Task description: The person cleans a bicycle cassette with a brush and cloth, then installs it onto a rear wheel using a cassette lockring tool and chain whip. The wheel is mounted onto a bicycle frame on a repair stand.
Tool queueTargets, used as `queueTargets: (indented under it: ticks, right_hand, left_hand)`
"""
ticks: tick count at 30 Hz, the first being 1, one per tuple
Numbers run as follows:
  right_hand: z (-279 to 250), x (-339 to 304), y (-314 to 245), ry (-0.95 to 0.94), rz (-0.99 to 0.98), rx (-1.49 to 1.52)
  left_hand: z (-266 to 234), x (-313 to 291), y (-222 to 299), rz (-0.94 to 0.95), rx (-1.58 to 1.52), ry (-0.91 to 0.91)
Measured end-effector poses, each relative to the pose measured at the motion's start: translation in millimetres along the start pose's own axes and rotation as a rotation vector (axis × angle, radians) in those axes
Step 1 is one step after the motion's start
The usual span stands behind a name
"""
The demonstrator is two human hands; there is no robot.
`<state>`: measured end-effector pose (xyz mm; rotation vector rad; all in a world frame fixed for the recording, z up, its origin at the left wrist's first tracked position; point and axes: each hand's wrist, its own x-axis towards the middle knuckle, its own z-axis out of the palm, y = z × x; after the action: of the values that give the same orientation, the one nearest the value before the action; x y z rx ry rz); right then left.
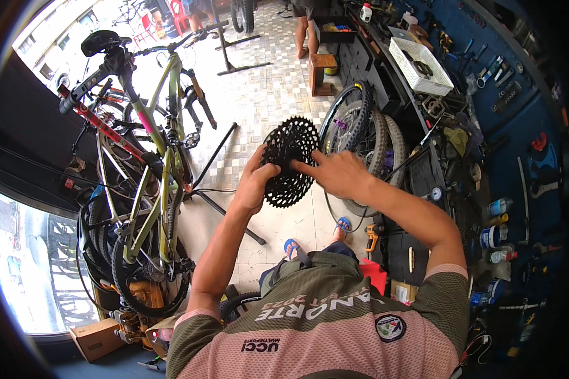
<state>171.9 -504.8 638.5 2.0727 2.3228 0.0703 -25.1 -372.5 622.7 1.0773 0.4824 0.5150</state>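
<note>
At the lower left sits one cardboard box point(97, 339), with one green bicycle frame point(169, 158) standing above and to its right, topped by one black saddle point(100, 42). Next comes the left hand point(253, 180), its thumb on the near face of one black, toothed cassette point(289, 183) and its fingers at the left edge, gripping it. The cassette is held up in front of the person, above two blue sandals point(291, 247) on the floor. From its right side reaches the right hand point(342, 174), one finger stretched toward the cassette's centre; I cannot tell whether its other fingers grip the rim. Behind that hand, at least two bicycle wheels point(367, 114) lean closely together. Below the right forearm is one orange-and-black power tool point(373, 235); farther right, one white basket point(446, 81) rests on the bench.
</note>
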Motion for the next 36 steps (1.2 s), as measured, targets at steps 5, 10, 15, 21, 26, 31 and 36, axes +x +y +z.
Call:
queueTargets:
  ticks: [5, 10, 15, 21, 26, 31, 36]
  right_hand:
    - [41, -9, -12, -0.143, 0.218, 1.729]
    - [53, -20, -9, -0.099, 0.104, 2.606]
    - [49, -9, -29, -0.048, -0.128, 2.961]
    - [51, -23, -26, 0.190, 0.027, 1.348]
    - [-14, -24, -1, 0.047, 0.037, 0.263]
    - [-9, -17, 0, 0.140, -0.012, -0.070]
    - [4, -29, -26, 0.207, -0.127, -0.036]
  left_hand:
    - [1, 2, -28, 0.154, 0.086, 0.069]
    - [7, 4, -34, 0.320, 0.298, 0.065]
    - [11, -4, -57, 0.416, 0.324, 0.104]
    - [-1, -4, -64, 0.302, -0.005, 0.005]
    - [1, -13, -36, 0.260, 0.125, 0.021]
    - [4, -12, -27, 0.244, 0.214, 0.052]
    - [5, -17, -30, 0.257, 0.231, 0.090]
